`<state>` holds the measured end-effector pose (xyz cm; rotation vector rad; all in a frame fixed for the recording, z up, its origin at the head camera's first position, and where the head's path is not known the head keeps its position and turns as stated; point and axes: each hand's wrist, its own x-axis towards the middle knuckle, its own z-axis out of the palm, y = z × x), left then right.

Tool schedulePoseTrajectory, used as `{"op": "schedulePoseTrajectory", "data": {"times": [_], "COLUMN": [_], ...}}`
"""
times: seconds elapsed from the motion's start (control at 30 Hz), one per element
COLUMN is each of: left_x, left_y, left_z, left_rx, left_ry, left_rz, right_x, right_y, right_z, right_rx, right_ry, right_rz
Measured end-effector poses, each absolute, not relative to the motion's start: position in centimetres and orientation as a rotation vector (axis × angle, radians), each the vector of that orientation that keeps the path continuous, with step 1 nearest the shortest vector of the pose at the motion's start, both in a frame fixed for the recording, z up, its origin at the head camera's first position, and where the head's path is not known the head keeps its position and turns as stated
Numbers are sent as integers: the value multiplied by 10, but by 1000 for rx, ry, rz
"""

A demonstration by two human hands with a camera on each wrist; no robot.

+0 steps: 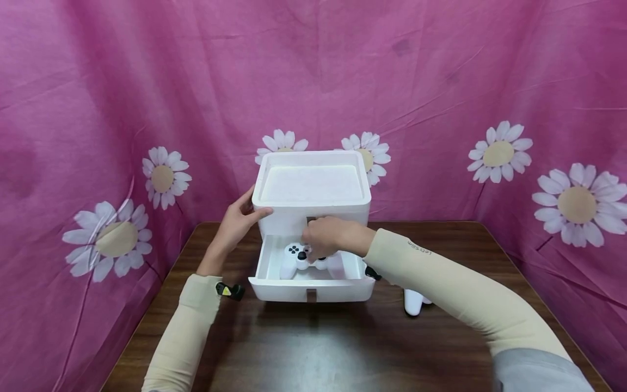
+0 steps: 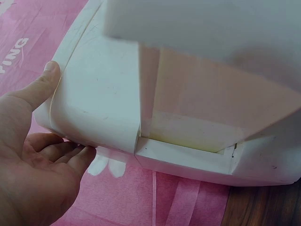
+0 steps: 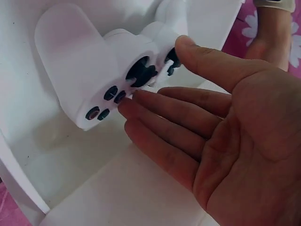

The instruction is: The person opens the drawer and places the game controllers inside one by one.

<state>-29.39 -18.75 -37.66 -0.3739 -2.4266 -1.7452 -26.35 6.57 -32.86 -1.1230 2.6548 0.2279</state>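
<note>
A white drawer unit (image 1: 284,220) stands on the table with its lower drawer (image 1: 284,291) pulled out. My left hand (image 1: 234,224) holds the unit's left side near the top, thumb at the front edge; in the left wrist view its fingers curl against the casing. A white game controller (image 3: 75,56) with black buttons and thumbsticks lies in the drawer. Above it is my right hand (image 1: 328,237). In the right wrist view that hand's fingers are nearly straight beside the controller's buttons and the thumb is near a thumbstick; whether they touch is hard to tell.
Another white controller (image 1: 413,302) lies on the dark wooden table (image 1: 313,348), right of the drawer and partly hidden by the right forearm. A pink cloth (image 1: 313,76) with white daisies hangs behind and at both sides. The unit's top is a shallow tray (image 1: 313,182).
</note>
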Motion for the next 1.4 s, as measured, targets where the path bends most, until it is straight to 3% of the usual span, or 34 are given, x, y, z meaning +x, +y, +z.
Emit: {"op": "schedulePoseTrajectory", "data": {"times": [0.67,1.4], "left_x": [-295,-295], "left_y": [-186,-189], "left_z": [-376,-378], "left_rx": [-367,-387], "left_ry": [-2420,-2408], "left_rz": [-1750,-1779], "right_x": [-238,-186], "right_y": [114,133], "right_z": [-324,-359], "right_rx": [-1395,-1173], "right_ry": [2873,3106], "right_rz": [-67,-519]}}
